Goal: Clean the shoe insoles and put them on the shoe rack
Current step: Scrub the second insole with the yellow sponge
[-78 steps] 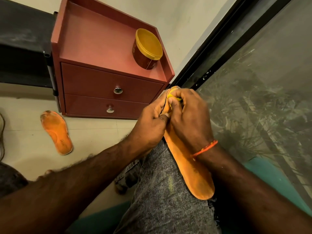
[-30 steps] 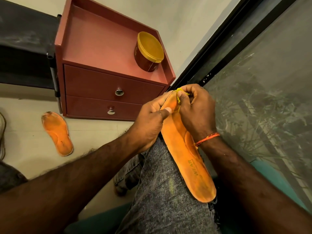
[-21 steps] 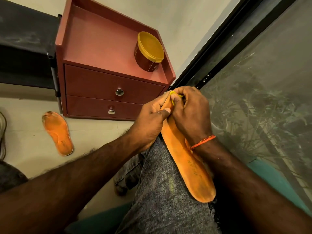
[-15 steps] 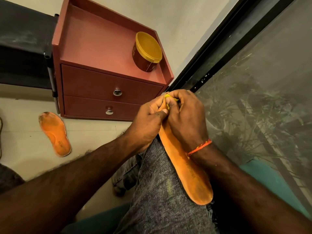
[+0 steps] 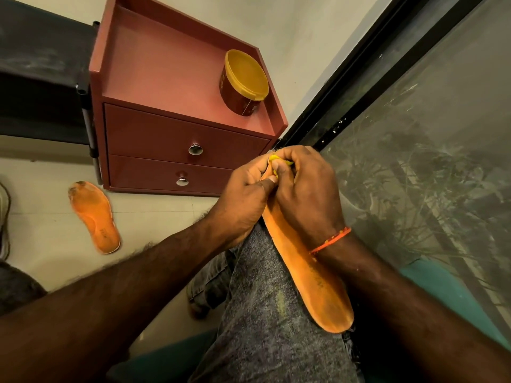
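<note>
An orange insole [image 5: 309,275] lies along my right thigh, heel end toward me. My left hand [image 5: 243,203] grips its toe end, thumb on top. My right hand [image 5: 304,189] covers the toe part and pinches a small yellow cloth [image 5: 278,161] against it with curled fingers. A second orange insole [image 5: 95,217], dirty at its toe, lies on the tiled floor to the left. The dark shoe rack [image 5: 41,87] stands at the far left behind it.
A reddish two-drawer cabinet [image 5: 177,150] stands ahead with a yellow-lidded tub [image 5: 243,81] on top. A dark-framed glass pane [image 5: 414,161] runs along the right. I sit on a teal surface [image 5: 442,294]. A shoe's edge [image 5: 4,217] shows at the far left.
My right hand has rubbed the cloth back and forth over the toe end of the insole, ending lower over the toe than one second ago. My left hand kept its grip.
</note>
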